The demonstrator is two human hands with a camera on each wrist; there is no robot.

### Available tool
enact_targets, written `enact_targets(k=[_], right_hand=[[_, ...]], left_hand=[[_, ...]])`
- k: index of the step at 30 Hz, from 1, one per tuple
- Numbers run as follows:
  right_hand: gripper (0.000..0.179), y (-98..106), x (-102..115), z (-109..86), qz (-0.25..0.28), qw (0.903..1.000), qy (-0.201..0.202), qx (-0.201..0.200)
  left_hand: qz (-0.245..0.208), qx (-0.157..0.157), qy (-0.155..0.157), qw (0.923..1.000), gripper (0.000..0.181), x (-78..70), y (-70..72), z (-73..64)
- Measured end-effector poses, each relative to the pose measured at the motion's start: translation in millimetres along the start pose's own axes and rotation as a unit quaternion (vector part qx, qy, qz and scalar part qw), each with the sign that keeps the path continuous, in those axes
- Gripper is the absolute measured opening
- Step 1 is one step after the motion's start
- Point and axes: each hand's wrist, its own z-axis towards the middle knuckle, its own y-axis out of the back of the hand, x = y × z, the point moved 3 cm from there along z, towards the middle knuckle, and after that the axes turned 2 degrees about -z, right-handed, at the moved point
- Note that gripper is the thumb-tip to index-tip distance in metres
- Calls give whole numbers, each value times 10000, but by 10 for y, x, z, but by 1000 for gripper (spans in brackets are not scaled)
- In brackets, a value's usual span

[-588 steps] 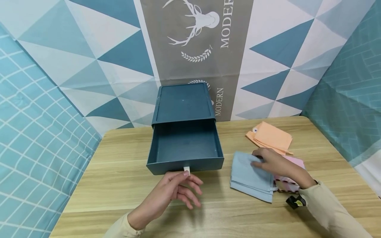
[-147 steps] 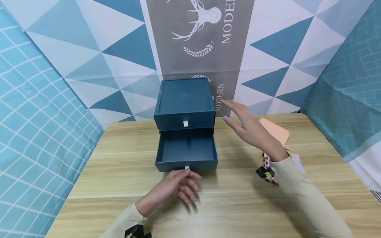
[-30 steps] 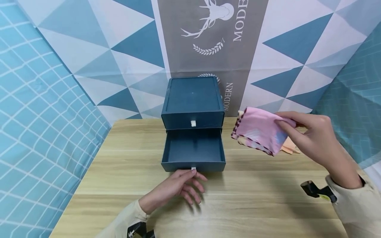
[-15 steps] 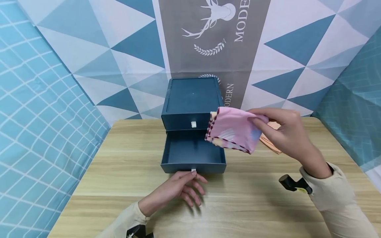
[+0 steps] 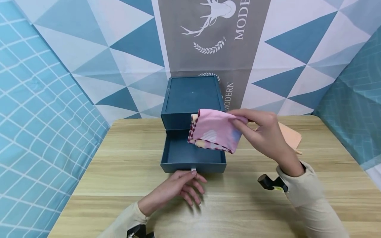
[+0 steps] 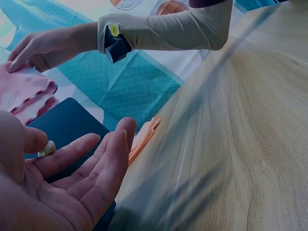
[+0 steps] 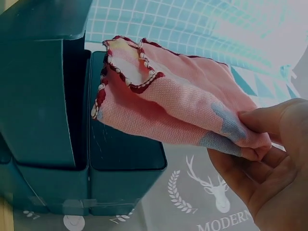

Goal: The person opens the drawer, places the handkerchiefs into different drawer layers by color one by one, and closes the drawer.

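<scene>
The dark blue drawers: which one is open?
The lower drawer: it is pulled out, its white tab pinched by the left hand, while the upper drawer is closed.

Left hand (image 5: pixel 185 185), lower centre of head view: thumb and forefinger pinched, other fingers loosely spread to the right. Left wrist view has its palm at lower left, fingers slightly bent. Left arm in beige fabric sleeve (image 5: pixel 126 221), angling up from bottom edge. Right hand (image 5: pixel 263 132), right of centre: raised, pinching, thumb opposed to fingers, pointing left. Right arm, beige fabric sleeve (image 5: pixel 311 205), slants up-left from lower right; wrist partly bare.
</scene>
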Motion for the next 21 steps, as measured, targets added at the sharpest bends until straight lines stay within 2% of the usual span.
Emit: enact_targets(k=[11,16,21], right_hand=[[21,-172,-56,-23,318,9985,-449,-81],[23,-283,-48,-39,353,9985,-423,-13],[23,-416,-35,-63,420,9984,-298,229]], left_hand=[[60,-23,8,10000,61,1,5,-5],[101,-16,4,9999,61,5,7,-3],[122,-17,11,9999,61,9,3,-6]])
